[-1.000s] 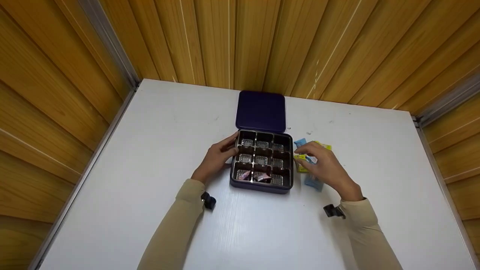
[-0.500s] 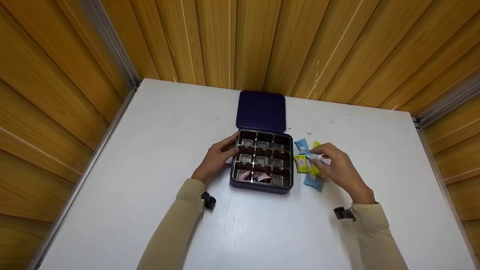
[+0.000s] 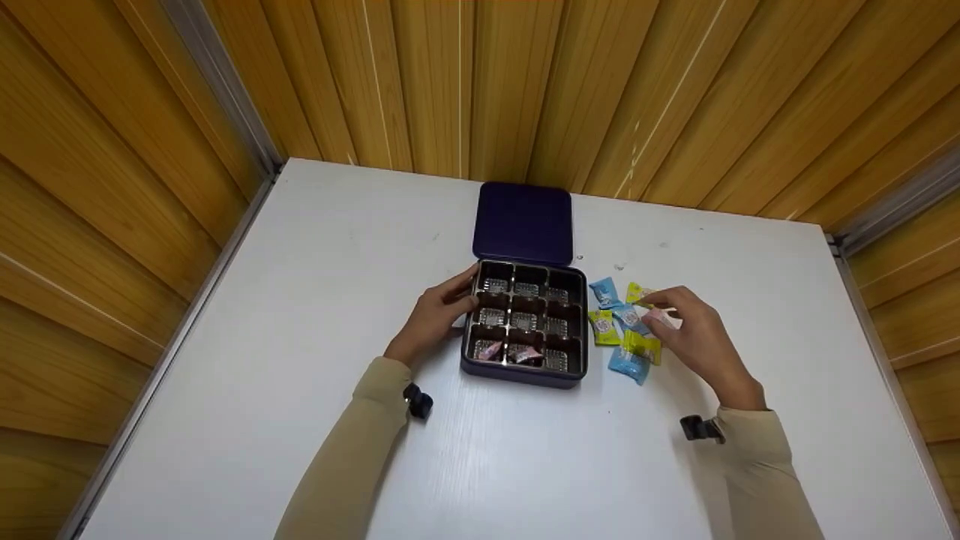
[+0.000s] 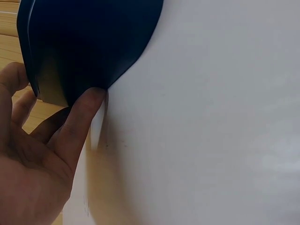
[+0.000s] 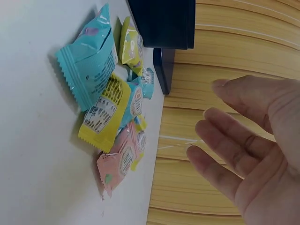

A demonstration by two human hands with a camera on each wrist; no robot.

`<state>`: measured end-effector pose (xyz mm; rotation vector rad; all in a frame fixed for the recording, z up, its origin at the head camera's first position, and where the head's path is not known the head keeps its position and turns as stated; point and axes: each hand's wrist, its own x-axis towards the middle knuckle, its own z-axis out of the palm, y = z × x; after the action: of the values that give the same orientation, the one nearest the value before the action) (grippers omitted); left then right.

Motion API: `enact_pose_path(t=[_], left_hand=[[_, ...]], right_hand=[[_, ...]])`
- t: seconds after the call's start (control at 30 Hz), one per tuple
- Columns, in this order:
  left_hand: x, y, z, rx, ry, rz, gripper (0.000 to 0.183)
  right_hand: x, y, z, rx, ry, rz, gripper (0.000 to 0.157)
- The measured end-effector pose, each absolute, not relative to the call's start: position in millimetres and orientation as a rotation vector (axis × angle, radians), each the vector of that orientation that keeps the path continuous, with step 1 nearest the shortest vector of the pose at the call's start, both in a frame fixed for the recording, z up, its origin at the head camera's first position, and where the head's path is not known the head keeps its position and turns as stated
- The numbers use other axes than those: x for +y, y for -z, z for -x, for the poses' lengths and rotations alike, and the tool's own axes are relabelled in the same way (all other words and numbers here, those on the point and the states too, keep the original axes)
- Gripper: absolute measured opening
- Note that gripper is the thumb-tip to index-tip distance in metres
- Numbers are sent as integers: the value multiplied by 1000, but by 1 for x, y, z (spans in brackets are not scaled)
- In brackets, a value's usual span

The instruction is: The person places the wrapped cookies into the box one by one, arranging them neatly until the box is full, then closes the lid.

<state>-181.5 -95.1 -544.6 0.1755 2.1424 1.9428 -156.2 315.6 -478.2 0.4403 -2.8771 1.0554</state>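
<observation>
An open dark blue tin (image 3: 523,381) with a divided inner tray stands mid-table. Pink wrapped candies lie in its front left (image 3: 490,350) and front middle (image 3: 525,354) compartments. My left hand (image 3: 431,319) rests against the tin's left side, thumb at the rim and fingers along the wall. To the right of the tin lies a loose group of blue, yellow and pink candies. My right hand (image 3: 697,334) hovers over its right edge. In the right wrist view, the fingers are spread with nothing between them, apart from the pink candy (image 5: 118,161) on the table.
The dark blue lid (image 3: 523,221) lies flat behind the tin. Blue (image 3: 628,365) and yellow (image 3: 604,328) candies sit close to the tin's right side. Wood-look panels (image 3: 510,90) rise behind the white table (image 3: 360,225).
My right hand has moved right, from beside the tin's right rim to the far side of the candies, uncovering more of them. The left hand and the tin have stayed put.
</observation>
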Motion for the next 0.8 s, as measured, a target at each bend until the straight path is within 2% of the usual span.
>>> enact_pose_path(t=[0.8], left_hand=[[-95,545,182,2168,-1932,-176,59]], right_hand=[[333,491,161,-3021,-955,-237,42]])
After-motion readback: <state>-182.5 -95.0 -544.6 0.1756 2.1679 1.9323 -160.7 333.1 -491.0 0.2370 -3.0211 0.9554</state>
